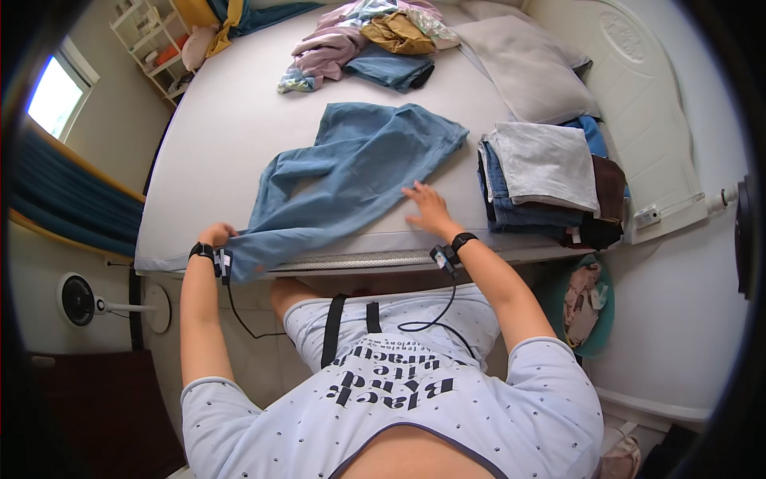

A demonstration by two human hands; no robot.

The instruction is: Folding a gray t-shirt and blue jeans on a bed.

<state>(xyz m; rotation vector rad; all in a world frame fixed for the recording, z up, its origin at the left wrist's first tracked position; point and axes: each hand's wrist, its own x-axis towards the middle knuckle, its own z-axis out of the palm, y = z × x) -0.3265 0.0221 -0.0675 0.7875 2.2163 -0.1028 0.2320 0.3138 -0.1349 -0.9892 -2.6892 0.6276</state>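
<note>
A pair of blue trousers [353, 173] lies spread and creased on the mattress [209, 138], one leg reaching over the bed's near edge. My left hand [218, 234] grips the end of that leg at the lower left. At the trousers' right side, my right hand [428, 206] has its fingers apart, fingertips at the cloth's edge, holding nothing. Right of it sits a stack of folded clothes, with a light grey garment [544, 167] on top and folded jeans [499, 191] under it. Farther back lie a folded blue garment [389, 66], a mustard garment [400, 33] and rumpled pink cloth [329, 51].
Grey pillows [523, 66] rest near the pale headboard [646, 78]. A power socket strip [646, 217] sits at the bed's right corner. Below it is a green basin [605, 323] with clothes inside. A white fan [78, 299] stands on the left. Cables hang from both wrist devices.
</note>
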